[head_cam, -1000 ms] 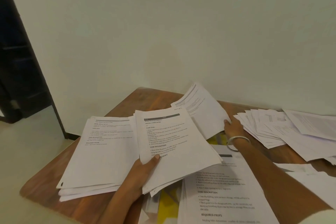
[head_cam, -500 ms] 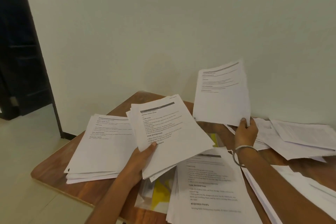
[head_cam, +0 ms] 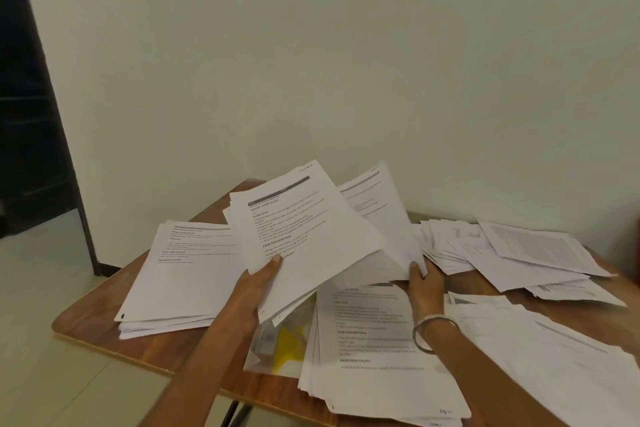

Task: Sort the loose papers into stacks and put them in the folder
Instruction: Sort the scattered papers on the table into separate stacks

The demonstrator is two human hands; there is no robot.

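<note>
My left hand [head_cam: 258,288] grips a thick sheaf of printed papers [head_cam: 308,229], raised and tilted above the table. My right hand [head_cam: 424,279], with a bangle on the wrist, pinches the lower edge of a single sheet [head_cam: 377,215] held just behind and under that sheaf. A neat stack [head_cam: 180,274] lies at the table's left. Another stack [head_cam: 374,350] lies in front of me. A clear plastic folder with yellow inside [head_cam: 284,347] peeks out between them, mostly covered by papers.
Loose fanned sheets [head_cam: 502,250] spread over the right back of the wooden table [head_cam: 145,343], with more sheets [head_cam: 554,357] under my right forearm. A white wall stands close behind. A dark doorway [head_cam: 31,149] is at the left.
My right hand lifted one sheet off the table, raised it upright, then brought it left behind the sheaf. My left hand raised and tilted the sheaf.
</note>
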